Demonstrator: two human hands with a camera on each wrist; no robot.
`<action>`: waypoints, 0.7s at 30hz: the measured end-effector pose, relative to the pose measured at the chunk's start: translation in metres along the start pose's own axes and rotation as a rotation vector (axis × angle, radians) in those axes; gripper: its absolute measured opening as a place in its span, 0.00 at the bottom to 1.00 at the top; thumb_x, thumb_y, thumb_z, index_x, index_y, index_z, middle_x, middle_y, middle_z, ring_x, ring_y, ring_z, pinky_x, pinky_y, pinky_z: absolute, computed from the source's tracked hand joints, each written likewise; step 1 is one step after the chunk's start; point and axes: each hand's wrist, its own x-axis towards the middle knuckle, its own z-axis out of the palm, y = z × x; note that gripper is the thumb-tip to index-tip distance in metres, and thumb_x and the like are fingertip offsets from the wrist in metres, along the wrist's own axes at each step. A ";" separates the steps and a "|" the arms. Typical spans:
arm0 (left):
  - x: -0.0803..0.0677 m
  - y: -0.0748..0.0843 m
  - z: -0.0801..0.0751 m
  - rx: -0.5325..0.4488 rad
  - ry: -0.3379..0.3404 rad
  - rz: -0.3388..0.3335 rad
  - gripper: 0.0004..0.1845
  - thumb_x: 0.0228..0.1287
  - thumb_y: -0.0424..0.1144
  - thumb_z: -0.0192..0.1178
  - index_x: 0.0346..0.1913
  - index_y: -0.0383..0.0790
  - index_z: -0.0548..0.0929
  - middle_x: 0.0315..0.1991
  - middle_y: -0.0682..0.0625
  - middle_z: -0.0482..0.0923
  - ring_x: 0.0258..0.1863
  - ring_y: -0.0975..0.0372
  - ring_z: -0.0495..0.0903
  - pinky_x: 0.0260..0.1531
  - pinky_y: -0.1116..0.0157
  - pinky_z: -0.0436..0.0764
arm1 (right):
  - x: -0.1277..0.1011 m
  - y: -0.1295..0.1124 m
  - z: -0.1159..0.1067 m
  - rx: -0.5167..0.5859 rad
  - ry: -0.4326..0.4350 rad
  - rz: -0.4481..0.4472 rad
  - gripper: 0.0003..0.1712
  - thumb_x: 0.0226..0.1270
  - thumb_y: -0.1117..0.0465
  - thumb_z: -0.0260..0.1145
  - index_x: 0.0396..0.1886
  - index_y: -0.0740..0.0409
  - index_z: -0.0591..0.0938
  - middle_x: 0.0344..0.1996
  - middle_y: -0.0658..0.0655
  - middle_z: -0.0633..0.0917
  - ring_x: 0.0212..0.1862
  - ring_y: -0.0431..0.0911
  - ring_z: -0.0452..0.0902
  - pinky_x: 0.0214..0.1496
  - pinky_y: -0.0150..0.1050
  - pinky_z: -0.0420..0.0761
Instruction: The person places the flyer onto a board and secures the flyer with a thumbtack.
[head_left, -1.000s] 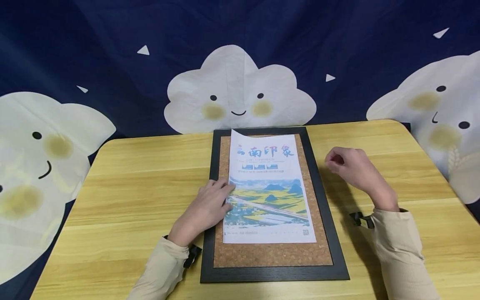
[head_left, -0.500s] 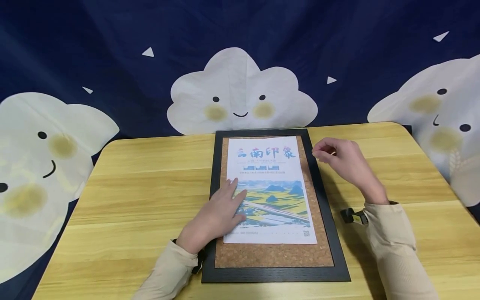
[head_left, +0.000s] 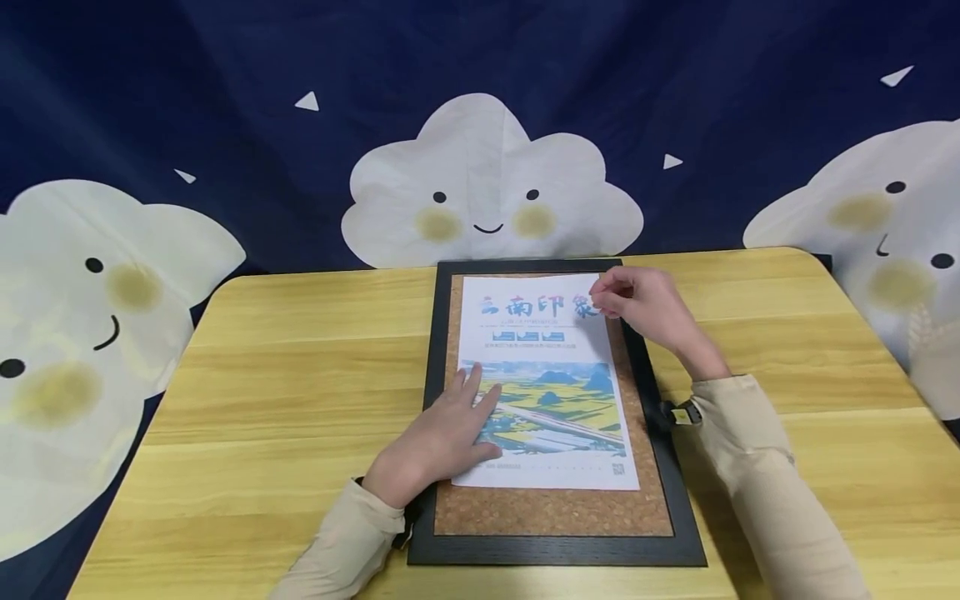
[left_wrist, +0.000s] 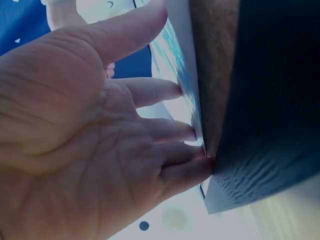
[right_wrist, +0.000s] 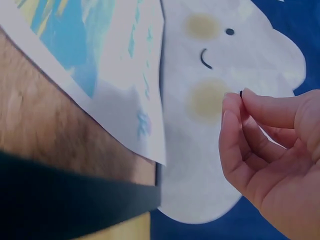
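Observation:
A printed poster [head_left: 551, 392] with a landscape picture lies on a black-framed cork board [head_left: 555, 512]. My left hand [head_left: 446, 433] rests on the poster's lower left with its fingers spread. In the left wrist view, its fingertips [left_wrist: 172, 90] touch the paper. My right hand [head_left: 637, 308] hovers over the poster's top right corner, thumb and index finger together. Between those two fingers, the right wrist view shows a tiny black piece [right_wrist: 241, 93], mostly hidden by the fingertips. The poster's upper right corner [right_wrist: 160, 157] lifts slightly off the cork there.
Under the board is a wood-grain table [head_left: 300, 358]. Behind the table hangs a dark blue cloth [head_left: 225, 75] printed with white smiling clouds [head_left: 487, 183]. The board's far edge lies near the table's back edge.
My right hand has moved left, from beside the board to over the poster's top right corner. My left hand has slid from the poster's left edge onto it, and the raised top left corner now lies flatter.

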 end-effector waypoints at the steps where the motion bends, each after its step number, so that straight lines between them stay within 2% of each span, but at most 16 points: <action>1: 0.000 0.000 0.000 0.000 0.002 0.001 0.40 0.73 0.47 0.66 0.80 0.36 0.63 0.82 0.33 0.45 0.81 0.40 0.45 0.74 0.44 0.61 | 0.003 0.000 0.003 0.005 -0.009 0.005 0.04 0.73 0.71 0.67 0.37 0.68 0.87 0.31 0.62 0.87 0.31 0.51 0.81 0.34 0.29 0.80; 11: 0.002 0.001 0.001 -0.004 0.004 0.000 0.40 0.73 0.47 0.66 0.80 0.36 0.63 0.82 0.33 0.44 0.81 0.39 0.44 0.74 0.44 0.59 | 0.026 0.007 0.029 -0.004 -0.077 0.024 0.04 0.73 0.70 0.68 0.37 0.67 0.87 0.29 0.60 0.86 0.30 0.48 0.78 0.32 0.33 0.76; 21: 0.002 0.000 0.002 -0.015 0.005 -0.007 0.40 0.72 0.48 0.66 0.80 0.36 0.63 0.82 0.33 0.44 0.81 0.39 0.43 0.75 0.44 0.57 | 0.031 0.013 0.041 -0.024 -0.090 0.045 0.04 0.72 0.71 0.67 0.38 0.67 0.87 0.30 0.59 0.86 0.30 0.49 0.76 0.34 0.38 0.75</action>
